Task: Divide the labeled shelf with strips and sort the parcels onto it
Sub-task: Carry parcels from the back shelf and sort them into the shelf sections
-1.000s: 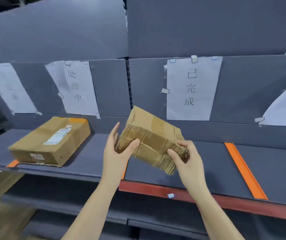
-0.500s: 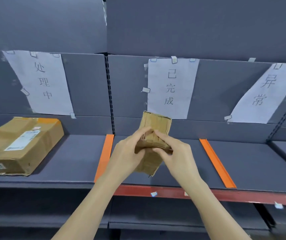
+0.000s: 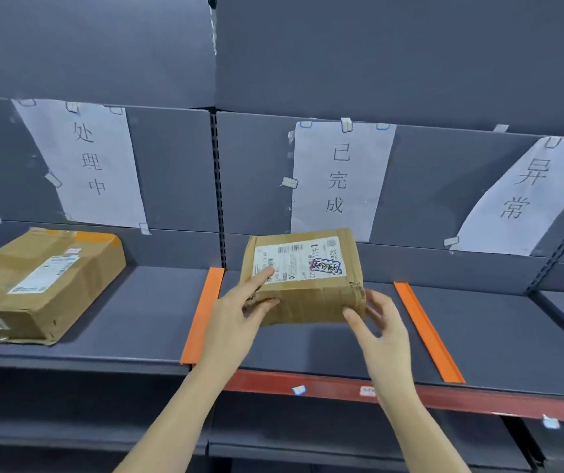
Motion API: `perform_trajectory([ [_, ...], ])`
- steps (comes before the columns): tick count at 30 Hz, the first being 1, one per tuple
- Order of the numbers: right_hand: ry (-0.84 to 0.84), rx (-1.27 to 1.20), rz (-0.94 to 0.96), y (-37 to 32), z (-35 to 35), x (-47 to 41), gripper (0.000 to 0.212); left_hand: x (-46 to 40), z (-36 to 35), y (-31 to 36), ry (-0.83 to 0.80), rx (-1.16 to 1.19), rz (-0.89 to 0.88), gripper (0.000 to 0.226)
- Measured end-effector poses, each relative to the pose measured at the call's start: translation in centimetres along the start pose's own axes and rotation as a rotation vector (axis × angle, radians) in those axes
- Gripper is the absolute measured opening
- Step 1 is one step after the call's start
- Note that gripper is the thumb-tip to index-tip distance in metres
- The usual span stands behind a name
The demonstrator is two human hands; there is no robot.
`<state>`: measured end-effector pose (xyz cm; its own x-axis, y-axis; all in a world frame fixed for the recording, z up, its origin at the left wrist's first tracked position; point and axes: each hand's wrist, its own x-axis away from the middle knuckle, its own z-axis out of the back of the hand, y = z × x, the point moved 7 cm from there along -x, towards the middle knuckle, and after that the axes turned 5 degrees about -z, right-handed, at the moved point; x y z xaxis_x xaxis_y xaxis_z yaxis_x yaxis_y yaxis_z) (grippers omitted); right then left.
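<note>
- Grey shelf [image 3: 478, 336], paper signs behind; I see the leftmost sign cut off.
- My left hand [image 3: 236, 319] grips the small parcel [image 3: 302, 278]; right hand [image 3: 381, 327] fingers spread, thumb touching it.
- Parcel between two orange strips [image 3: 202, 315] [image 3: 427, 331]; larger parcel [image 3: 40, 281] left, cropped.

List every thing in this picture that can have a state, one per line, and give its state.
Small parcel: label up, between the two strips, under the middle sign; whether it rests on the shelf is unclear.
Large parcel: lying flat on the shelf, untouched.
Left hand: grips the small parcel's left corner.
Right hand: fingers spread at its right corner.
Left strip: laid flat.
Right strip: laid flat.
</note>
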<state>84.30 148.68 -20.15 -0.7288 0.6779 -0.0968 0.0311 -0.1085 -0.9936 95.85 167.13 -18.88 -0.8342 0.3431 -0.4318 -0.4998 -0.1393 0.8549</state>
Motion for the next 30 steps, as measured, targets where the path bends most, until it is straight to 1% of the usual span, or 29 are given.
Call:
perform_trajectory([
  [1, -0.026, 0.007, -0.036, 0.2, -0.3, 0.1, 0.048, 0.0, 0.0, 0.1, 0.026, -0.024, -0.015, 0.053],
  [2, -0.068, -0.068, -0.1, 0.4, -0.8, 0.2, 0.069, 0.1, 0.0, 0.3, 0.052, -0.051, -0.04, 0.054],
  [3, -0.112, -0.197, -0.175, 0.6, -1.4, 0.3, 0.091, 0.2, -0.2, 0.5, 0.07, -0.079, -0.08, 0.055],
  [4, -0.144, -0.321, -0.222, 0.7, -2.0, 0.3, 0.104, 0.4, -0.5, 0.9, 0.076, -0.108, -0.13, 0.058],
  [5, -0.141, -0.407, -0.235, 0.5, -2.2, 0.1, 0.11, 0.6, -1.0, 1.3, 0.071, -0.137, -0.182, 0.062],
  [6, -0.118, -0.46, -0.225, 0.2, -2.1, -0.3, 0.107, 0.8, -1.4, 1.6, 0.061, -0.158, -0.227, 0.065],
  [7, -0.083, -0.488, -0.206, 0.0, -1.7, -0.7, 0.099, 1.0, -1.8, 1.8, 0.049, -0.167, -0.263, 0.067],
  [9, -0.069, -0.441, -0.169, -0.4, -1.0, -1.2, 0.077, 1.2, -2.0, 2.1, 0.044, -0.156, -0.296, 0.067],
  [10, -0.098, -0.379, -0.166, -0.3, -0.8, -1.5, 0.071, 1.2, -1.8, 2.3, 0.047, -0.141, -0.293, 0.066],
  [11, -0.124, -0.318, -0.169, -0.2, -0.4, -1.7, 0.072, 1.0, -1.4, 2.6, 0.043, -0.119, -0.277, 0.065],
  [12, -0.141, -0.265, -0.177, -0.1, 0.2, -2.0, 0.078, 0.5, -0.9, 2.8, 0.011, -0.097, -0.242, 0.065],
  [13, -0.154, -0.212, -0.181, -0.1, 1.1, -2.5, 0.082, -0.1, -0.4, 3.0, -0.06, -0.08, -0.189, 0.065],
  [14, -0.192, -0.155, -0.176, -0.4, 1.8, -3.1, 0.083, -0.6, -0.1, 3.0, -0.166, -0.075, -0.122, 0.068],
  [15, -0.272, -0.087, -0.177, -0.8, 2.2, -3.7, 0.082, -1.1, 0.0, 3.1, -0.291, -0.086, -0.064, 0.07],
  [16, -0.413, -0.02, -0.195, -1.1, 2.1, -4.1, 0.082, -1.4, 0.0, 3.3, -0.405, -0.105, -0.029, 0.069],
  [17, -0.592, 0.036, -0.233, -1.1, 1.6, -4.0, 0.083, -1.8, 0.0, 3.5, -0.488, -0.118, -0.017, 0.065],
  [18, -0.779, 0.056, -0.284, -1.1, 0.8, -3.6, 0.085, -2.2, -0.1, 4.0, -0.536, -0.12, -0.022, 0.059],
  [19, -0.922, 0.03, -0.346, -0.8, 0.0, -2.9, 0.09, -2.5, -0.2, 4.3, -0.555, -0.108, -0.032, 0.052],
  [20, -0.992, -0.017, -0.401, -0.3, -0.7, -2.5, 0.095, -2.8, -0.4, 4.6, -0.559, -0.092, -0.037, 0.047],
  [21, -0.997, -0.064, -0.435, 0.1, -1.2, -2.5, 0.1, -3.1, -0.5, 4.6, -0.555, -0.082, -0.038, 0.044],
  [23, -0.902, -0.153, -0.462, 1.0, -1.8, -2.7, 0.105, -3.4, -0.7, 4.1, -0.534, -0.073, -0.035, 0.045],
  [24, -0.825, -0.191, -0.446, 1.2, -1.9, -2.9, 0.103, -3.4, -0.8, 3.7, -0.513, -0.061, -0.041, 0.05],
  [26, -0.608, -0.292, -0.395, 1.6, -1.5, -3.4, 0.095, -3.3, -0.7, 3.0, -0.404, -0.023, -0.028, 0.066],
  [27, -0.472, -0.38, -0.366, 1.8, -1.1, -3.8, 0.094, -3.0, -0.7, 2.3, -0.324, 0.005, 0.021, 0.073],
  [28, -0.324, -0.478, -0.32, 2.0, -0.7, -4.0, 0.097, -2.6, -0.8, 1.8, -0.258, 0.046, 0.1, 0.075],
  [30, -0.05, -0.585, -0.18, 1.8, 0.4, -3.9, 0.109, -1.2, -2.3, 0.8, -0.201, 0.207, 0.274, 0.066],
])
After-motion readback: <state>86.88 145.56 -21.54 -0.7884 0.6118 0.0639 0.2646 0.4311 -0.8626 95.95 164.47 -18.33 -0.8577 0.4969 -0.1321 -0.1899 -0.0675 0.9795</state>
